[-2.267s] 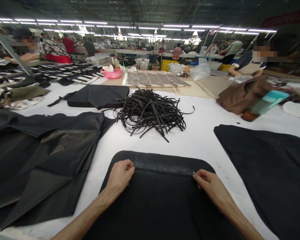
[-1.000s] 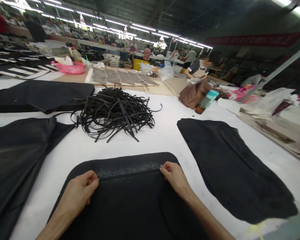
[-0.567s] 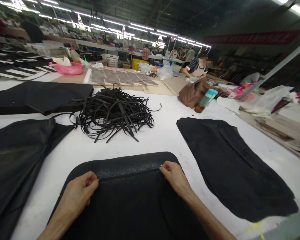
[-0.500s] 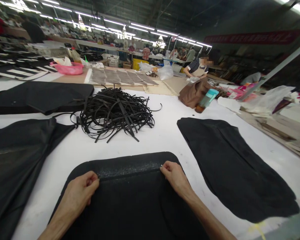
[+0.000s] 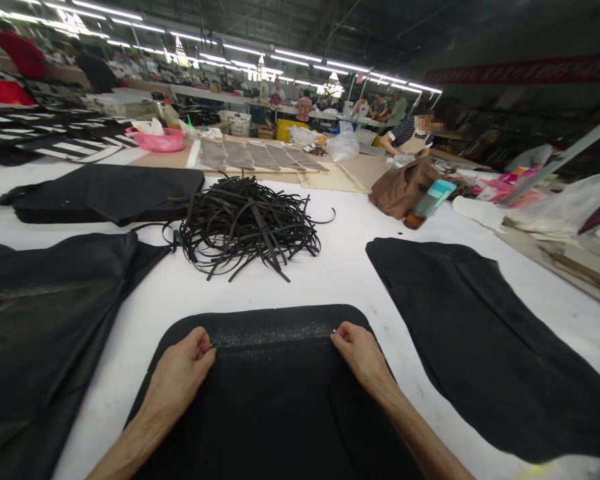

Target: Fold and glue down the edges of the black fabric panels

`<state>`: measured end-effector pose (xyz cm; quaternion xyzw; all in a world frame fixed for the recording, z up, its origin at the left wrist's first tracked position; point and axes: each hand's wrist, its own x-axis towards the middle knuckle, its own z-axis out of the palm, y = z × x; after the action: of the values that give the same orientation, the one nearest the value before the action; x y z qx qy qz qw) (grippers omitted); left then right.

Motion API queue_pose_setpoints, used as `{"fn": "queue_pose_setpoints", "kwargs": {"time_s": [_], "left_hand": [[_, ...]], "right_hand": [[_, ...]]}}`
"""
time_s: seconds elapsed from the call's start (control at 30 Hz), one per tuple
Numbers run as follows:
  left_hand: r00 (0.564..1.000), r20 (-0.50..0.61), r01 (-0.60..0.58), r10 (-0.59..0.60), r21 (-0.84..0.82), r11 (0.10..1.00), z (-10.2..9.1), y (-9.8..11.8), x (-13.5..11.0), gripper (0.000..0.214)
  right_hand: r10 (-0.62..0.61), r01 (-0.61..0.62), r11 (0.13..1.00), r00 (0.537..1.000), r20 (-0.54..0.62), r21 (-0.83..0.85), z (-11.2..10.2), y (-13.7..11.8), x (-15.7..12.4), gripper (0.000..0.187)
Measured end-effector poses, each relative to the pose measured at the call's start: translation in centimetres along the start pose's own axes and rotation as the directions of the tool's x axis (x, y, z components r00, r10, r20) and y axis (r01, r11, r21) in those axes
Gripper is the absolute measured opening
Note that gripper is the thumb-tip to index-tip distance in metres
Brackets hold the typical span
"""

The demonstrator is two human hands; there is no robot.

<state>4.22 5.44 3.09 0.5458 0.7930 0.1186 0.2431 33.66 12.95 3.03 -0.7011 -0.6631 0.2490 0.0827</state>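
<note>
A black fabric panel (image 5: 275, 407) with rounded far corners lies on the white table right in front of me. A folded upper layer ends in a straight edge just short of the panel's far rim, leaving a shiny strip (image 5: 273, 331) exposed. My left hand (image 5: 183, 370) pinches the left end of that folded edge, fingers closed. My right hand (image 5: 361, 353) pinches the right end the same way. Both forearms rest over the panel.
A tangle of black strips (image 5: 247, 223) lies beyond the panel. More black fabric pieces lie at left (image 5: 50, 313), far left (image 5: 110, 193) and right (image 5: 485, 333). A brown bag (image 5: 400, 190) and a teal-capped bottle (image 5: 427, 203) sit farther right. Other people work at distant tables.
My hands keep the same pinch on the folded edge. My view has swung from straight ahead to the right, then slightly back to the left.
</note>
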Motion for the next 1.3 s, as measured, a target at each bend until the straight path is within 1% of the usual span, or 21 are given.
{"fn": "queue_pose_setpoints", "kwargs": {"time_s": [0.07, 0.13, 0.2, 0.27, 0.37, 0.47, 0.53, 0.57, 0.6, 0.63, 0.67, 0.7, 0.77, 0.8, 0.83, 0.87, 0.93, 1.07, 1.2, 1.23, 1.3], "left_hand": [[1.0, -0.018, -0.014, 0.016, 0.131, 0.991, -0.3, 0.4, -0.3, 0.011], [1.0, -0.021, 0.008, -0.002, 0.253, 0.968, -0.4, 0.8, -0.8, 0.006], [1.0, -0.028, 0.023, -0.014, 0.355, 0.935, -0.2, 1.4, -1.2, 0.01], [0.999, -0.034, 0.015, -0.002, 0.405, 0.914, 0.1, 1.8, -1.5, 0.015], [0.999, -0.041, -0.012, 0.03, 0.371, 0.929, 0.4, 1.8, -1.8, 0.018], [0.997, -0.06, -0.027, 0.047, 0.294, 0.955, 0.2, 1.1, -1.9, 0.02], [0.986, -0.147, -0.043, 0.075, 0.211, 0.976, -0.1, 0.6, -2.3, 0.023], [0.973, -0.21, -0.065, 0.101, 0.171, 0.983, -0.1, 0.5, -2.6, 0.026], [0.953, -0.266, -0.107, 0.143, 0.145, 0.984, -0.1, 0.6, -3.1, 0.03], [0.931, -0.299, -0.176, 0.212, 0.144, 0.974, 0.0, 0.9, -3.6, 0.034], [0.908, -0.29, -0.266, 0.304, 0.164, 0.95, 0.3, 1.3, -4.2, 0.035], [0.879, -0.242, -0.374, 0.411, 0.188, 0.908, 0.7, 1.9, -4.7, 0.036], [0.785, -0.078, -0.593, 0.615, 0.194, 0.782, 2.0, 3.3, -5.3, 0.033], [0.734, -0.006, -0.667, 0.679, 0.178, 0.723, 2.7, 3.9, -5.4, 0.037], [0.698, 0.045, -0.711, 0.715, 0.159, 0.685, 3.3, 4.3, -5.3, 0.046], [0.676, 0.079, -0.735, 0.733, 0.145, 0.662, 4.0, 4.6, -5.1, 0.056], [0.66, 0.104, -0.751, 0.744, 0.128, 0.648, 5.0, 4.5, -4.5, 0.066], [0.655, 0.068, -0.753, 0.753, 0.148, 0.642, 5.7, 3.5, -4.2, 0.064], [0.684, 0.026, -0.703, 0.729, 0.29, 0.649, 5.2, 2.7, -4.7, 0.059], [0.684, 0.024, -0.694, 0.729, 0.329, 0.64, 5.1, 2.5, -4.7, 0.057], [0.662, 0.027, -0.695, 0.749, 0.396, 0.6, 5.1, 1.9, -4.5, 0.056]], "right_hand": [[-0.013, 0.013, 1.0, 1.0, -0.023, 0.008, 0.2, 0.4, 0.1, 0.015], [-0.029, 0.029, 1.0, 0.998, -0.047, 0.0, 0.5, 0.6, 0.1, 0.013], [-0.039, 0.037, 0.999, 0.997, -0.068, -0.033, 0.8, 0.7, -0.1, 0.013], [-0.042, 0.036, 0.997, 0.995, -0.096, -0.063, 1.0, 0.7, -0.4, 0.01], [-0.064, 0.059, 0.997, 0.987, -0.148, -0.04, 1.1, 0.9, -0.9, 0.009], [-0.131, 0.13, 0.991, 0.962, -0.24, -0.022, 0.7, 1.5, -1.6, 0.018], [-0.188, 0.161, 0.981, 0.932, -0.309, -0.11, 0.5, 1.8, -2.3, 0.024], [-0.226, 0.173, 0.967, 0.92, -0.319, -0.186, 0.4, 1.7, -2.8, 0.027], [-0.277, 0.196, 0.942, 0.913, -0.299, -0.271, 0.5, 1.5, -3.3, 0.03], [-0.335, 0.237, 0.904, 0.909, -0.247, -0.355, 0.6, 1.2, -3.7, 0.035], [-0.391, 0.288, 0.856, 0.904, -0.172, -0.429, 0.9, 0.8, -4.2, 0.042], [-0.434, 0.341, 0.804, 0.896, -0.089, -0.488, 1.2, 0.2, -4.6, 0.05], [-0.47, 0.41, 0.719, 0.882, 0.042, -0.561, 2.0, -0.9, -5.2, 0.06], [-0.465, 0.416, 0.696, 0.882, 0.073, -0.585, 2.5, -1.4, -5.3, 0.062], [-0.455, 0.41, 0.682, 0.886, 0.087, -0.606, 2.8, -1.8, -5.4, 0.061], [-0.448, 0.404, 0.673, 0.889, 0.093, -0.62, 3.2, -2.1, -5.4, 0.06], [-0.45, 0.404, 0.661, 0.888, 0.097, -0.633, 3.5, -2.3, -5.3, 0.057], [-0.472, 0.431, 0.663, 0.875, 0.106, -0.612, 3.6, -2.0, -5.2, 0.057], [-0.461, 0.425, 0.674, 0.881, 0.105, -0.605, 3.4, -2.3, -5.4, 0.058], [-0.458, 0.419, 0.673, 0.883, 0.102, -0.61, 3.4, -2.5, -5.6, 0.058], [-0.441, 0.401, 0.677, 0.892, 0.096, -0.618, 3.3, -3.0, -6.0, 0.058]]}}
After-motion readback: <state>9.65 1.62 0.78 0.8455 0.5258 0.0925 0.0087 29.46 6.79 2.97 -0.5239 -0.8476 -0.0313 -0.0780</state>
